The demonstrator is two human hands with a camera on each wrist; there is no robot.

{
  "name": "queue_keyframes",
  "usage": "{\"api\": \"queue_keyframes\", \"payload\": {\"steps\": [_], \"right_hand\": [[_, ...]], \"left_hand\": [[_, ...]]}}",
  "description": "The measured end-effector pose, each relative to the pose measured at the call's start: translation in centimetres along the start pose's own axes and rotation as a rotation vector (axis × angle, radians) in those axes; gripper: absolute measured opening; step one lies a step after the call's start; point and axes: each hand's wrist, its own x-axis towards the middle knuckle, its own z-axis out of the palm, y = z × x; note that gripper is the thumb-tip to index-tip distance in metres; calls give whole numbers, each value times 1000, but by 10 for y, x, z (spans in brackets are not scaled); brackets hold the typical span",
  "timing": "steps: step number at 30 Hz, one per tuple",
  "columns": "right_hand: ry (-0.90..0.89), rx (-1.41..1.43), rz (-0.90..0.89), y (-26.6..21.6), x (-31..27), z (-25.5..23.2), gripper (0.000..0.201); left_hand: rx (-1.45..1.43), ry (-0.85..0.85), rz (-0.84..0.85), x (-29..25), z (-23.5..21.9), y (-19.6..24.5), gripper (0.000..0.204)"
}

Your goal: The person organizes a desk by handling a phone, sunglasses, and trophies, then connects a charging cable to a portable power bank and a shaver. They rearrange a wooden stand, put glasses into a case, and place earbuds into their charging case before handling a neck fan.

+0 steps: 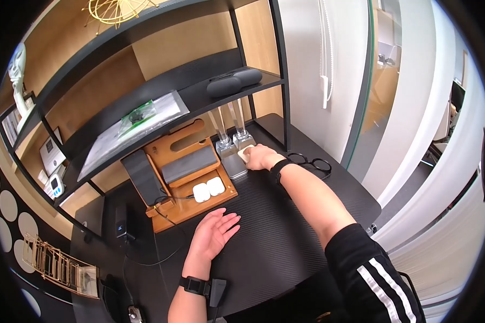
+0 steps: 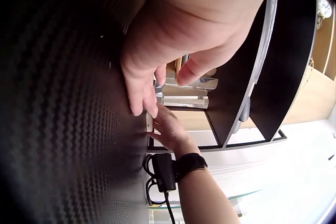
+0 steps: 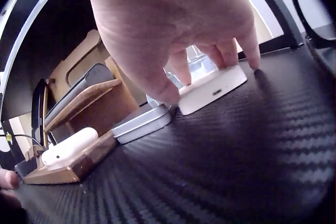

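Note:
My right hand (image 1: 262, 158) reaches to the back of the desk and grips a white flat case (image 3: 212, 91) with a small port in its edge. In the right wrist view, thumb and fingers come down around the case, close over the desk. Left of it lies a flat silver tin (image 3: 143, 124). My left hand (image 1: 215, 235) is near the front of the wooden organizer (image 1: 194, 211), palm turned up, fingers loosely spread and holding nothing. Two white rounded cases (image 1: 201, 192) sit side by side on that organizer.
Clear crystal blocks (image 1: 241, 134) stand behind the tin. Black-framed glasses (image 1: 312, 162) lie to the right of my right hand. A dark phone (image 1: 145, 175) and a grey case (image 1: 191, 165) rest on the organizer. Overhead runs a black shelf (image 1: 199, 102) with a dark speaker-like object (image 1: 234, 82).

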Motion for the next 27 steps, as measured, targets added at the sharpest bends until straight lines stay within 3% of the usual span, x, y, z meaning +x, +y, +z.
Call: {"api": "queue_keyframes", "payload": {"steps": [6,7,10,12,14,15,19,23,24,26,27], "right_hand": [[21,-208,144,-20,-21,-19,55],[101,-180,169,-18,-19,-15,51],[6,-132,162,-9,-9,-18,45],[62,-53,169,-4,-16,-23,40],[-47,721,280,2,-17,-31,42],[-159,943,231,11,-20,-38,42],[-272,1153,54,11,-41,-57,39],[-524,1670,-60,9,-76,-53,35],[-518,1762,-95,12,-87,-46,42],[-774,1979,-177,5,-129,-53,59],[-782,2008,-151,7,-146,-56,57]], "left_hand": [[-4,-2,-18,-1,2,1,23],[-4,-1,-16,-1,2,1,23],[12,1,-14,-1,2,0,23],[2,-17,-7,0,-1,-1,23],[1,-20,-6,1,-1,-1,23],[2,-19,-11,1,-1,-2,24],[5,-6,-7,0,-1,-3,24],[-33,-19,-10,0,-3,-3,24],[-36,-40,7,5,-10,-7,27],[-42,-43,25,4,-11,-9,27],[-47,-30,20,5,-11,-9,26]]}}
